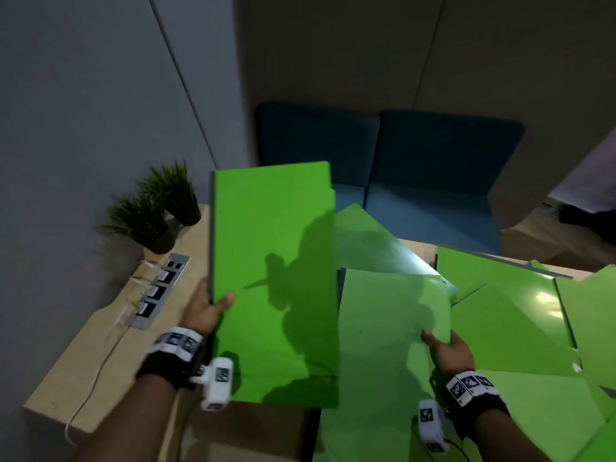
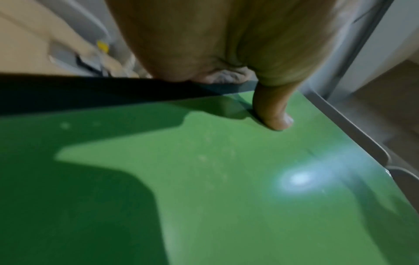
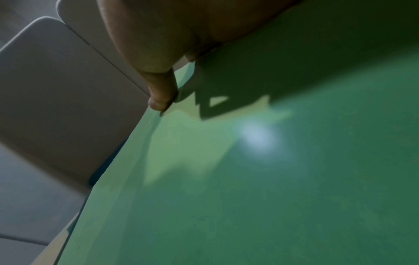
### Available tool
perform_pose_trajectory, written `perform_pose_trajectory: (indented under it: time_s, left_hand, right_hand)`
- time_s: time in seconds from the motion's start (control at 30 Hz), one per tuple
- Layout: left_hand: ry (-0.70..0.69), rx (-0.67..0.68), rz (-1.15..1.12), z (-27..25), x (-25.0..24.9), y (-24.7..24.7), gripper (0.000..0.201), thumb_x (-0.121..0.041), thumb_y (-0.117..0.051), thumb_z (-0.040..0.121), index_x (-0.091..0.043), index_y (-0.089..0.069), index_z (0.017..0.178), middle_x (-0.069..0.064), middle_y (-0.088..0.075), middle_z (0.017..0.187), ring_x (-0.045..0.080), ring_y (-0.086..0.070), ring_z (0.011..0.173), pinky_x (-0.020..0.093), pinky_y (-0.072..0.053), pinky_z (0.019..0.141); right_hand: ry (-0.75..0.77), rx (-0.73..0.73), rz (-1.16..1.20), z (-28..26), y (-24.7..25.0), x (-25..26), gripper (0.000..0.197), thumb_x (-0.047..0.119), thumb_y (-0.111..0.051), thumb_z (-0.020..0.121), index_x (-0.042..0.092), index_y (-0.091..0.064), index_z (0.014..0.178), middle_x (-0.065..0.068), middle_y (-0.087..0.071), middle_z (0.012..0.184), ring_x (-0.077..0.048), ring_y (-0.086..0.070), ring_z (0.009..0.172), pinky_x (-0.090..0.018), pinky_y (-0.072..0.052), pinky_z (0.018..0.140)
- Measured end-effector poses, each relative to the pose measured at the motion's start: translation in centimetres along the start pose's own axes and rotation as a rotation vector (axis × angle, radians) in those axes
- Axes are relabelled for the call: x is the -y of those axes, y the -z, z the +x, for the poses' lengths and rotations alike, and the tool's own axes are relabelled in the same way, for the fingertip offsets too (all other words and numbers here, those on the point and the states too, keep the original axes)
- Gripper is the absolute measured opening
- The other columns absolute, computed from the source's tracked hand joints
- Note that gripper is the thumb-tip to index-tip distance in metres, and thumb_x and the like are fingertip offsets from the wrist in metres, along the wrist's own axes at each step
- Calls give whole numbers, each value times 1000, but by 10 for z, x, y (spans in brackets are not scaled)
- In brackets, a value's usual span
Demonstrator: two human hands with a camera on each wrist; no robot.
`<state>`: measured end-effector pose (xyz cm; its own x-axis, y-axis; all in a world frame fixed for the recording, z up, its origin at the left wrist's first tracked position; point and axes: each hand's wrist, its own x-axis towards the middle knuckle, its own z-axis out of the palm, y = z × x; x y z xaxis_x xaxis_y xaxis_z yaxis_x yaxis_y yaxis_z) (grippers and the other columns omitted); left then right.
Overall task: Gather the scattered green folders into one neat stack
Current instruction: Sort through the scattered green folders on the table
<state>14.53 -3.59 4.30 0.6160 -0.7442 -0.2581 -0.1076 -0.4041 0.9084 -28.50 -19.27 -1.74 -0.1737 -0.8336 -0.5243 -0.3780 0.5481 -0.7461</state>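
Both forearms are bare, with no sleeves. The left hand (image 1: 203, 311) and the right hand (image 1: 448, 350) wear no gloves. Each wrist carries a black strap topped by a white band (image 1: 178, 341) printed with black square code markers. A small white camera block (image 1: 216, 383), also bearing a marker, hangs from each strap, and a thin dark cable (image 1: 458, 450) trails from the right one.

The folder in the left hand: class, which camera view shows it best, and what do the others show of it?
The head view: the whole folder shows, raised, with the left hand gripping its left edge. The left wrist view shows only a blurred green face with the thumb pressed on it. The right wrist view shows a different folder, held by the right hand.
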Motion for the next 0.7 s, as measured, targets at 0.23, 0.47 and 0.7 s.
perform_pose_trajectory:
  time_s: [0.23,0.47,0.7]
  left_hand:
    - [109,243,55,-49,15,-143,45,-10,-71,84,-3,-50,123,16,-66,115,29,-62,104,37,-50,87]
    - [104,355,400,-72,17,-189,65,-34,-69,84,-11,-36,136,3,-49,129,26,-49,123,31,-41,101]
    - [108,533,856,-93,25,-201,132,-63,-76,61,-20,10,152,4,-3,159,29,-17,144,44,-27,116]
  right_hand:
    - [-18,72,23,-11,9,11,36,30,-66,90,4,-62,115,-11,-69,92,-33,-65,87,-48,-55,82]
    - [-20,104,25,-17,13,16,49,41,-53,96,3,-54,127,-13,-64,108,-31,-59,98,-39,-49,84]
    - [-58,190,36,-14,16,0,115,77,-71,54,20,-34,146,-7,-42,150,-34,-42,136,-55,-38,107]
